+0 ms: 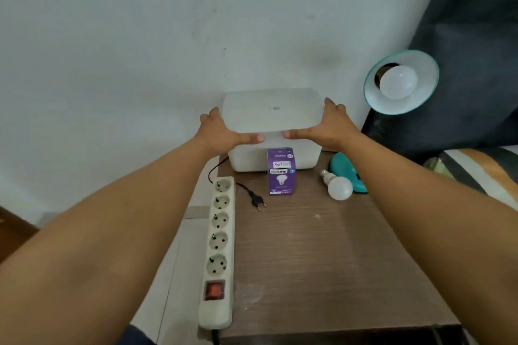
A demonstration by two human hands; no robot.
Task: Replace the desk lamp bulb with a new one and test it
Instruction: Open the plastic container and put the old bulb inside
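Observation:
A teal desk lamp's shade [420,92] faces me at the right, with a white bulb [398,82] seated in its socket. Its teal base [343,168] stands on the wooden table, and a loose white bulb [337,185] lies against it. A purple bulb carton [281,171] stands in front of a white lidded box [273,161]. My left hand [224,133] and my right hand [328,127] grip the two ends of the box's lid [272,112], thumbs on its front edge. The lamp's black plug [258,202] lies unplugged on the table.
A white power strip [220,246] with several sockets and a red switch [214,290] lies along the left edge of the wooden table [322,260]. A white wall stands behind. A dark curtain [476,36] hangs at the right, with striped bedding [476,168] below it.

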